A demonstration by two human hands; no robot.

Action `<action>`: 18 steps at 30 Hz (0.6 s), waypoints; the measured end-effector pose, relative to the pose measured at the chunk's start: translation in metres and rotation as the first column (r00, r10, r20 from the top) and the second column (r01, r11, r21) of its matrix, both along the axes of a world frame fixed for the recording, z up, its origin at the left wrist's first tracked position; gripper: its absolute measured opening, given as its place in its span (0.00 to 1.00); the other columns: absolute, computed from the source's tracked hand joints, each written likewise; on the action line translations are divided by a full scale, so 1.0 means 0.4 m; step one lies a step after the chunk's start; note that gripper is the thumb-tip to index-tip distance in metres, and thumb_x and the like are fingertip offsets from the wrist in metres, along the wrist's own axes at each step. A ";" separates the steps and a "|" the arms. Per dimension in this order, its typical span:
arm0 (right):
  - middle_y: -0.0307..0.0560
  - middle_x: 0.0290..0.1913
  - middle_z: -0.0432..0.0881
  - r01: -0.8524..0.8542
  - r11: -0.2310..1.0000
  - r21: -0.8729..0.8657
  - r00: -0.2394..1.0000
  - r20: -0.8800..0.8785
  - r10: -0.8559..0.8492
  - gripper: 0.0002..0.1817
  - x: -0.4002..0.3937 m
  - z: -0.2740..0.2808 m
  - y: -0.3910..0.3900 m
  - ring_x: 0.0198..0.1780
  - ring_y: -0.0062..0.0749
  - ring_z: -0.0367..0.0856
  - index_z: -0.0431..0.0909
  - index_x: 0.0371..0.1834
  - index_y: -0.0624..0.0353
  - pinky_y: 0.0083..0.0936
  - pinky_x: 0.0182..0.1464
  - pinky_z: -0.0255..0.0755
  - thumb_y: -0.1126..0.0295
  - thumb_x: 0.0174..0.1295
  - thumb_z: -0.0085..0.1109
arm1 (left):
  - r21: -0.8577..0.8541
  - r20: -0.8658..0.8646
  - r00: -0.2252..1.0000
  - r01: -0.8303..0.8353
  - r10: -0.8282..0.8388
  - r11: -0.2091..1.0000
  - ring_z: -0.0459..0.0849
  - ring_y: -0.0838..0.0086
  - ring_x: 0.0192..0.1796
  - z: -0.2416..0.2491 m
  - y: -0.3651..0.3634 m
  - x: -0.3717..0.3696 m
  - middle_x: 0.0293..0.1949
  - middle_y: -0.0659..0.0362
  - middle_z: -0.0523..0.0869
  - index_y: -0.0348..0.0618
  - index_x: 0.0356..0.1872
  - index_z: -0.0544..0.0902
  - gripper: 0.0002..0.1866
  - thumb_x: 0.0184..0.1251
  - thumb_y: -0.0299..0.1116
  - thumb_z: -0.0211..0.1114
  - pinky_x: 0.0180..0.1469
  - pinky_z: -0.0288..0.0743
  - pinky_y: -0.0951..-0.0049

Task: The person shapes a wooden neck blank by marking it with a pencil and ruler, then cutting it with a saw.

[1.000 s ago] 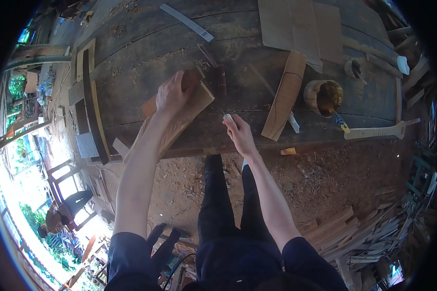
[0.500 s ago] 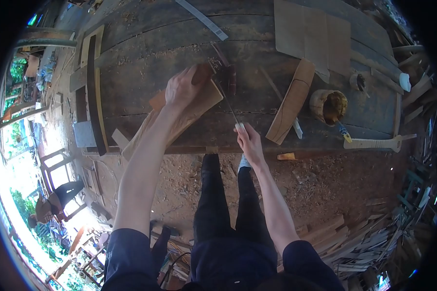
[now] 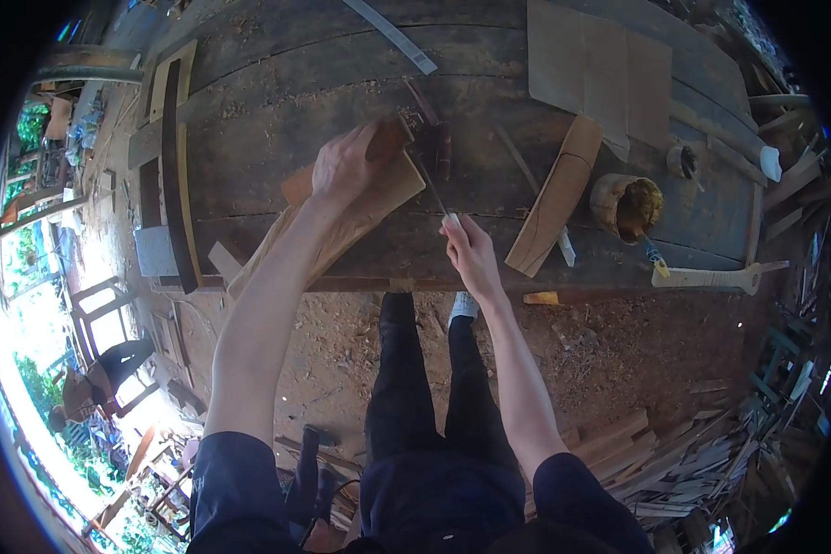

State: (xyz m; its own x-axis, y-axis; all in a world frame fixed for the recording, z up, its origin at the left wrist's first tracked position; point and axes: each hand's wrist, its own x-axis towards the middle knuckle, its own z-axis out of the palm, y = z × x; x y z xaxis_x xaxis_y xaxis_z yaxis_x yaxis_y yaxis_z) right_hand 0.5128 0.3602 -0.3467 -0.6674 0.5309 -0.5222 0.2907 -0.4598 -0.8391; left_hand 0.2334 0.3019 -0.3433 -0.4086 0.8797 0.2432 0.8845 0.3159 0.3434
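My left hand (image 3: 340, 168) is wrapped round a reddish-brown wooden block (image 3: 387, 138) and presses it down over a pale, curved wooden board (image 3: 365, 212) on the bench. In my right hand (image 3: 472, 254) is the light end of a thin, dark, file-like tool (image 3: 431, 187). Its far end reaches the right edge of the block, and whether it touches the wood is hard to make out. Just beyond the block, a dark reddish strip (image 3: 443, 152) lies on the bench among shavings.
On the wooden bench (image 3: 277, 111) to the right lie a marked wooden piece (image 3: 556, 196), a cup-like pot (image 3: 612, 205) with a brush (image 3: 656, 257), and cardboard (image 3: 600, 74). Dark and pale strips (image 3: 177, 175) lie at the left. Scrap wood (image 3: 683, 462) covers the ground at right.
My right hand has slid the file-like tool a little away from my body, toward the block. My left hand stays on the block. The whole view has shifted slightly.
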 end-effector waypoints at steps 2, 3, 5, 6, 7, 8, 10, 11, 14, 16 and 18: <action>0.30 0.30 0.68 0.032 0.999 -0.041 0.999 -0.025 -0.033 0.26 -0.012 -0.003 -0.002 0.33 0.15 0.63 0.78 0.41 0.60 0.22 0.34 0.59 0.43 0.79 0.60 | 0.003 -0.010 1.000 0.013 -0.013 1.000 0.92 0.52 0.49 -0.004 -0.001 -0.004 0.51 0.50 0.92 0.45 0.60 0.85 0.25 0.65 0.44 0.77 0.49 0.87 0.56; 0.30 0.30 0.68 0.036 0.998 -0.042 0.999 -0.021 -0.037 0.26 -0.002 -0.009 -0.005 0.33 0.15 0.63 0.78 0.41 0.60 0.22 0.34 0.59 0.43 0.79 0.60 | 0.010 -0.019 1.000 0.021 -0.021 1.000 0.92 0.52 0.49 -0.002 0.002 -0.001 0.50 0.50 0.93 0.45 0.60 0.85 0.25 0.65 0.44 0.77 0.50 0.87 0.55; 0.30 0.29 0.68 0.023 1.000 -0.014 1.000 0.001 -0.023 0.26 0.018 -0.017 -0.019 0.33 0.15 0.63 0.77 0.39 0.59 0.22 0.34 0.59 0.44 0.79 0.60 | 0.012 -0.009 1.000 0.014 -0.014 1.000 0.92 0.52 0.49 0.005 0.006 0.006 0.50 0.50 0.93 0.45 0.60 0.85 0.25 0.65 0.44 0.77 0.49 0.87 0.55; 0.30 0.29 0.68 0.031 0.999 -0.016 1.000 0.000 -0.031 0.26 0.032 -0.009 -0.028 0.33 0.15 0.63 0.77 0.39 0.59 0.22 0.34 0.59 0.44 0.79 0.60 | 0.013 0.000 1.000 0.005 -0.005 1.000 0.92 0.52 0.48 0.014 0.007 0.009 0.49 0.50 0.93 0.45 0.59 0.86 0.25 0.65 0.44 0.77 0.49 0.87 0.55; 0.30 0.30 0.68 0.045 0.997 -0.058 0.999 -0.011 -0.046 0.25 0.055 0.002 -0.035 0.33 0.15 0.64 0.78 0.40 0.59 0.22 0.34 0.60 0.44 0.79 0.59 | 0.011 0.000 1.000 0.011 -0.011 1.000 0.92 0.52 0.48 0.019 0.009 0.009 0.49 0.50 0.93 0.45 0.59 0.86 0.25 0.65 0.44 0.77 0.49 0.87 0.55; 0.30 0.30 0.69 0.059 0.993 -0.098 0.998 -0.022 -0.062 0.25 0.076 0.013 -0.041 0.33 0.16 0.64 0.78 0.40 0.59 0.23 0.35 0.60 0.45 0.80 0.59 | -0.010 -0.008 1.000 0.016 -0.016 1.000 0.92 0.52 0.48 0.023 0.011 0.009 0.49 0.50 0.93 0.45 0.58 0.86 0.24 0.65 0.44 0.78 0.49 0.87 0.55; 0.30 0.31 0.69 0.041 0.998 -0.044 0.999 -0.001 -0.041 0.24 0.132 -0.001 -0.064 0.33 0.16 0.64 0.79 0.42 0.59 0.22 0.35 0.61 0.46 0.80 0.59 | -0.034 -0.011 1.000 0.018 -0.019 0.999 0.92 0.52 0.47 0.022 0.009 0.011 0.49 0.51 0.93 0.45 0.57 0.86 0.24 0.64 0.44 0.78 0.48 0.87 0.55; 0.31 0.32 0.70 0.023 1.000 0.011 1.000 0.018 -0.023 0.24 0.150 -0.015 -0.074 0.33 0.16 0.65 0.79 0.43 0.60 0.22 0.35 0.61 0.47 0.80 0.59 | -0.006 -0.014 0.999 0.029 -0.030 1.000 0.92 0.52 0.47 0.022 0.011 0.009 0.48 0.51 0.93 0.45 0.56 0.86 0.23 0.64 0.43 0.78 0.47 0.87 0.55; 0.31 0.32 0.72 0.014 0.999 0.035 1.000 0.012 -0.014 0.23 0.163 -0.019 -0.080 0.33 0.16 0.66 0.80 0.44 0.61 0.23 0.36 0.62 0.48 0.80 0.60 | 0.004 -0.002 0.999 0.041 -0.041 0.999 0.92 0.52 0.48 0.018 0.012 0.011 0.49 0.51 0.92 0.44 0.57 0.85 0.24 0.63 0.42 0.79 0.48 0.86 0.56; 0.31 0.32 0.72 0.033 0.999 -0.023 0.999 0.003 -0.033 0.23 0.146 -0.003 -0.070 0.33 0.16 0.65 0.80 0.44 0.61 0.23 0.36 0.62 0.48 0.80 0.60 | -0.011 0.003 0.999 0.045 -0.045 0.999 0.92 0.52 0.49 0.020 0.011 0.003 0.50 0.52 0.92 0.44 0.59 0.85 0.25 0.64 0.41 0.79 0.49 0.86 0.56; 0.31 0.31 0.71 0.046 0.996 -0.080 0.999 -0.006 -0.047 0.23 0.113 0.009 -0.043 0.33 0.16 0.65 0.80 0.44 0.61 0.23 0.35 0.62 0.47 0.79 0.60 | -0.042 0.011 0.996 0.085 -0.085 0.995 0.92 0.51 0.49 0.021 0.011 -0.004 0.50 0.51 0.92 0.44 0.60 0.85 0.25 0.64 0.41 0.79 0.49 0.86 0.56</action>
